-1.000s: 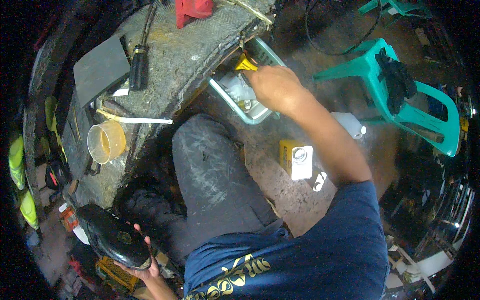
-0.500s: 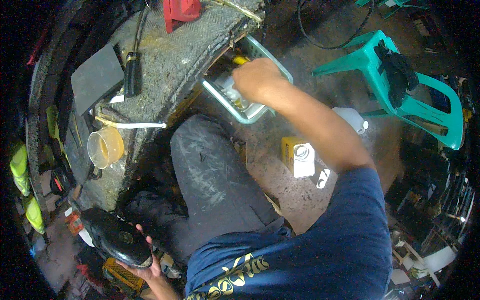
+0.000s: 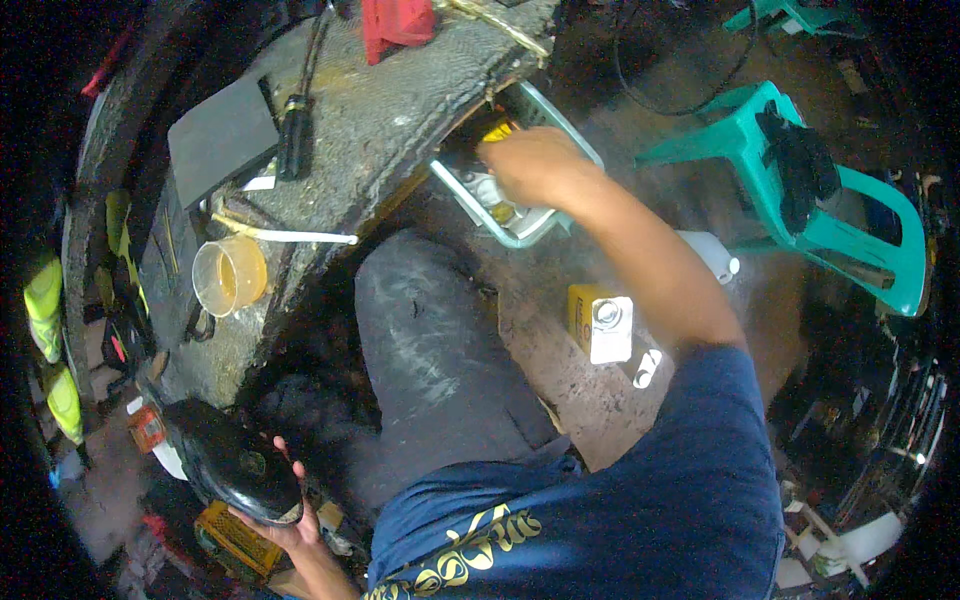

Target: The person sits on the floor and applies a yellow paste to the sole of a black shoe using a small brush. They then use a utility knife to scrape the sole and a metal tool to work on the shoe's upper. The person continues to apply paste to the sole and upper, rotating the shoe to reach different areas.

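Observation:
A black shoe (image 3: 222,450) rests in my left hand (image 3: 298,522), low on the left; the fingers wrap round its lower end. My right hand (image 3: 540,172) reaches down into a pale green plastic basket (image 3: 512,241) beside the workbench. Its fingers curl out of sight, so what they touch or hold is hidden. Near these fingers a yellow item (image 3: 497,131) shows inside the basket, along with whitish contents that are hard to make out.
On the rough workbench (image 3: 400,110) are a clear cup of amber liquid (image 3: 228,275), a white-handled brush (image 3: 290,236), a black-handled tool (image 3: 294,140), a dark flat sheet (image 3: 222,140) and a red object (image 3: 397,25). A yellow-and-white box (image 3: 608,328), white bottle (image 3: 712,255) and green chair (image 3: 850,235) stand right.
The view has shifted, so the bench and basket appear a little further right. My right hand stays over the basket, with more of the yellow item showing. My left hand still holds the shoe.

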Demonstrator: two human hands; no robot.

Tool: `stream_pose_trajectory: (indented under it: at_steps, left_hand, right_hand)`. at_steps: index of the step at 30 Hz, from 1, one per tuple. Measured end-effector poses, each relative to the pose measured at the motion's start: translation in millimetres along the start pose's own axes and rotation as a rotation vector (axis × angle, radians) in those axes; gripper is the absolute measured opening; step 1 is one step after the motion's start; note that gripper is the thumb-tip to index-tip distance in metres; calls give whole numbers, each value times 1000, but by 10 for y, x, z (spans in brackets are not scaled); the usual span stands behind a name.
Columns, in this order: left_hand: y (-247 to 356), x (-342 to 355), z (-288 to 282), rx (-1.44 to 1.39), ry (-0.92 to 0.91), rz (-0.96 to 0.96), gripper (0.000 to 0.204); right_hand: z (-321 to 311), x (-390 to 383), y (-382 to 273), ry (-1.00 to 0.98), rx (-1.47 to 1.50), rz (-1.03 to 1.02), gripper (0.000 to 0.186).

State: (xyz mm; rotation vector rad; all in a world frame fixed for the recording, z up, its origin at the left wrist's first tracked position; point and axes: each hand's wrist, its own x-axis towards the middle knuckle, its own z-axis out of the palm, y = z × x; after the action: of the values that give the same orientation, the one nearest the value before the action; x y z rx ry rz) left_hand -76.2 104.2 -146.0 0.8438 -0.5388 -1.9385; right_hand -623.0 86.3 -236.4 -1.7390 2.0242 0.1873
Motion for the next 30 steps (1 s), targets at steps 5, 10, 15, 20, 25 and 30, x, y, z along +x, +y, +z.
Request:
stream_pose_trajectory:
  at_steps: [5,10,15,20,25,30]
  left_hand:
    - [-50,8,-18,11,33,-2,99]
    - [-106,7,-13,4,65,46,99]
    - [-89,18,-39,25,46,64,97]
    - [-108,-19,-101,-12,62,106,93]
    - [-130,-22,-134,7,17,16,79]
    - [-166,-28,-193,-110,-54,33,75]
  right_hand:
    - [39,-490,104,199,58,36,35]
    - [451,-1007,121,986,425,149,37]
    - [1118,-1004,-270,1022,1170,538,46]
    - [1152,-702,-334,943,1256,480,53]
    - [785,-47,-197,848,1173,345,52]
    - [621,269,-76,768,1721,266,60]
